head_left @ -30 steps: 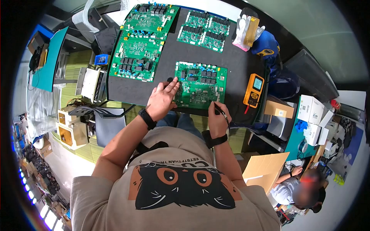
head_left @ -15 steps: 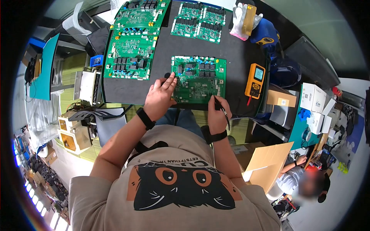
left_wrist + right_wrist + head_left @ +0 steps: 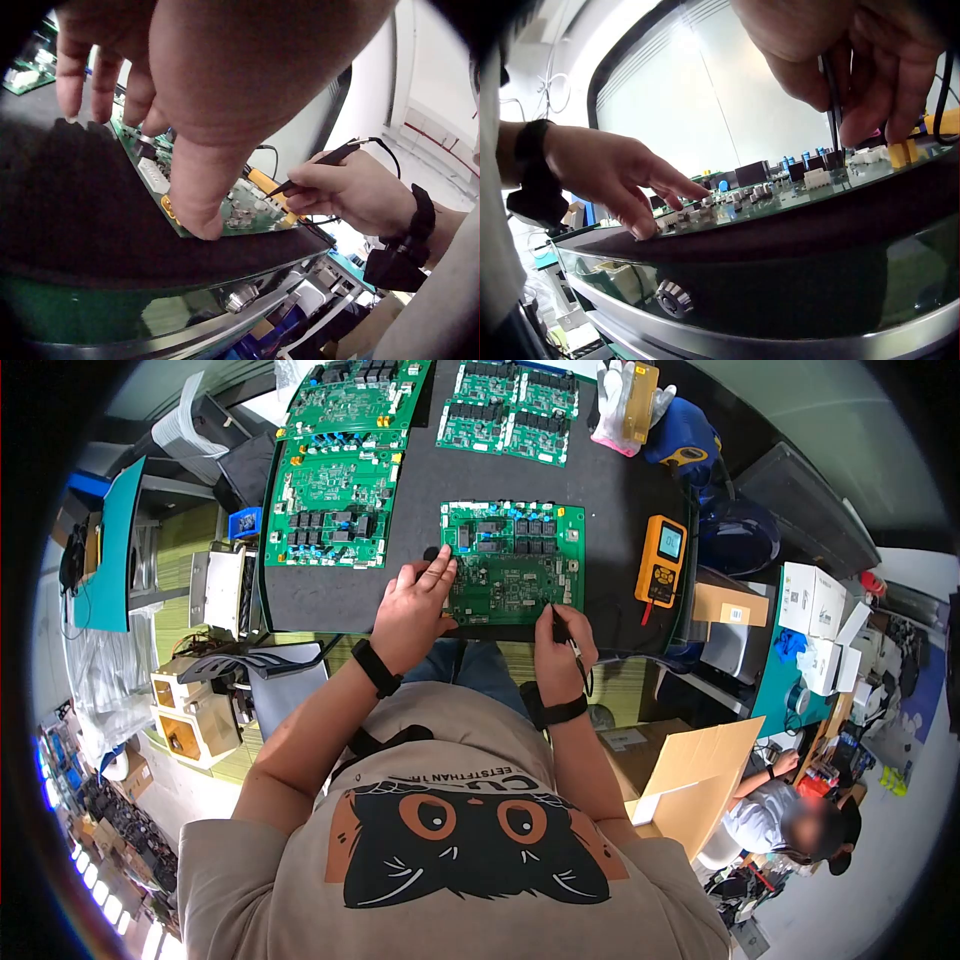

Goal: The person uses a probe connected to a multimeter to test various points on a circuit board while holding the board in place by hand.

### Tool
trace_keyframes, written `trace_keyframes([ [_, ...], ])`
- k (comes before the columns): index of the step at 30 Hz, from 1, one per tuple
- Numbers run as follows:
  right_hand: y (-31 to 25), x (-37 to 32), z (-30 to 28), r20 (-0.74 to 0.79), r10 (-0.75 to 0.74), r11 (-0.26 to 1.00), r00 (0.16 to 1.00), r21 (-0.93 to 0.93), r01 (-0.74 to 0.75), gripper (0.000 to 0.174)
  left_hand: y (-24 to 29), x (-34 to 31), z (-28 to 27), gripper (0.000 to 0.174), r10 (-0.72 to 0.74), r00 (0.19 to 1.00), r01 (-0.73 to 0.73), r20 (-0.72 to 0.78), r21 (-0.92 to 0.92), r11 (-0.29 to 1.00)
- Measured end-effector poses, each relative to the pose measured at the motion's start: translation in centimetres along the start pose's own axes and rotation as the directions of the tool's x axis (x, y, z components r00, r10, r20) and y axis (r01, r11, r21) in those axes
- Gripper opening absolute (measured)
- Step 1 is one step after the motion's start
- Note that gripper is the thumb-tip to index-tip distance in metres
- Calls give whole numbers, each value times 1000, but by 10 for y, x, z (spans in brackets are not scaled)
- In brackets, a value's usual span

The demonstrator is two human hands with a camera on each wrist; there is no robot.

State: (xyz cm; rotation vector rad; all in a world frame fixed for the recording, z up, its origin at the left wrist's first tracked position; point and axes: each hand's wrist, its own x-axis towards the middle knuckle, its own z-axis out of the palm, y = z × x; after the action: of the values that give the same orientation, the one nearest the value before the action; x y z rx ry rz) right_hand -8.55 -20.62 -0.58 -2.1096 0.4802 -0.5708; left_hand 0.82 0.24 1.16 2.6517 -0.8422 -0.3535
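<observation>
Board (image 3: 510, 588) lies on the table (image 3: 620, 490) before the person, long axis left to right, black relays (image 3: 535, 537) toward its far side. Relaxed fingers of the left hand (image 3: 412, 610) touch its left side; the right hand (image 3: 562, 650), apart, pinches one black tool (image 3: 334, 156), its tip hard to make out. Leftward lie two large boards (image 3: 335, 485), the farther cut off; beyond, four small boards (image 3: 475, 425); rightward, one meter (image 3: 660, 570).

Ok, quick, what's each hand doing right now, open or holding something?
Left hand: open, touching the circuit board at its edge.
Right hand: closed, pinching a slim black tool.
</observation>
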Motion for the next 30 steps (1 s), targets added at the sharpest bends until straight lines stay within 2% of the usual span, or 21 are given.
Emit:
trace_keyframes([
  [14,0,2,5,-21,-23,1000,1000,-15,23,13,-1,3,2,91,21,1000,-21,-21,1,1000],
  [30,-2,6,2,42,-53,996,998,-75,56,9,0,0,3,92,12,999,-12,-33,4,1000],
])
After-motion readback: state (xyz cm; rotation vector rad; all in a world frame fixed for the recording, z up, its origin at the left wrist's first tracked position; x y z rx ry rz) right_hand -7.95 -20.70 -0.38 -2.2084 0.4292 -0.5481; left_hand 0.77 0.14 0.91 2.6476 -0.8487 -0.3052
